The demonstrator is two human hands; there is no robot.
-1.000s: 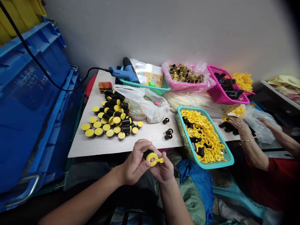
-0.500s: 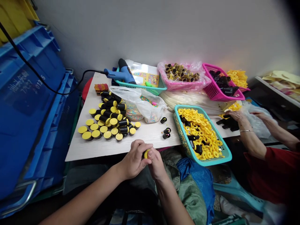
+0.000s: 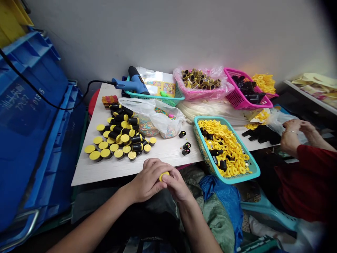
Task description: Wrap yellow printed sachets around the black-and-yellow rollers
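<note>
My left hand (image 3: 149, 181) and my right hand (image 3: 179, 184) meet in front of the table edge, both closed around one small piece with a round yellow cap (image 3: 164, 176). My right thumb presses on the cap's edge; fingers hide the rest of the piece. Beyond my hands, a few open black tubes (image 3: 186, 151) with small coloured beads in them stand on the table. To the left lies a heap of black cylinders with yellow caps (image 3: 125, 138), several of them upright. Right of my hands sits a turquoise basket (image 3: 226, 180) of yellow rings and some black parts.
Behind are a clear bag of coloured beads (image 3: 171, 130), a blue heat gun (image 3: 134, 84), a pink tray (image 3: 196, 95) and a pink basket (image 3: 240, 100). Blue crates (image 3: 23, 116) stand left. At right, a co-worker's hands (image 3: 292, 131) are beside black parts (image 3: 263, 134).
My fingers have shifted around the piece, and more of its yellow cap faces up. The co-worker's hands have drawn right, away from the black parts. The view has turned slightly.
</note>
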